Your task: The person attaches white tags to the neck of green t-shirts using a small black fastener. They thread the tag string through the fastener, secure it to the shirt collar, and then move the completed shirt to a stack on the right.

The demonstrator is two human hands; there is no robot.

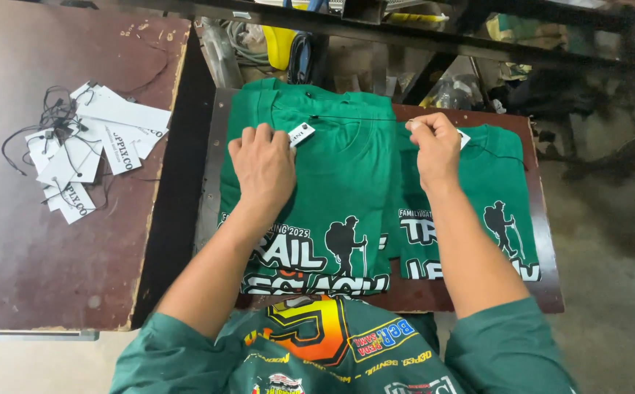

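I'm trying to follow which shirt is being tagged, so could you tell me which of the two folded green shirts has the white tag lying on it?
The nearer, left green shirt: a white tag lies at its collar beside the left hand. The right green shirt lies partly beneath it.

Left hand [262, 164] flat, palm down; right hand [434, 146] fisted, fingers pinched; forearms extended.

Soft, even light falls from above, bright on the green shirts [332, 182] in the middle and on the white paper tags [91, 146] at left. The far background under the metal frame is dim and murky. A dull sheen shows on the brown worktop [33, 241] at left. Shadows under both forearms are faint. The centre is sharp; the right edge, over the floor [609, 233], looks smeared and darker.
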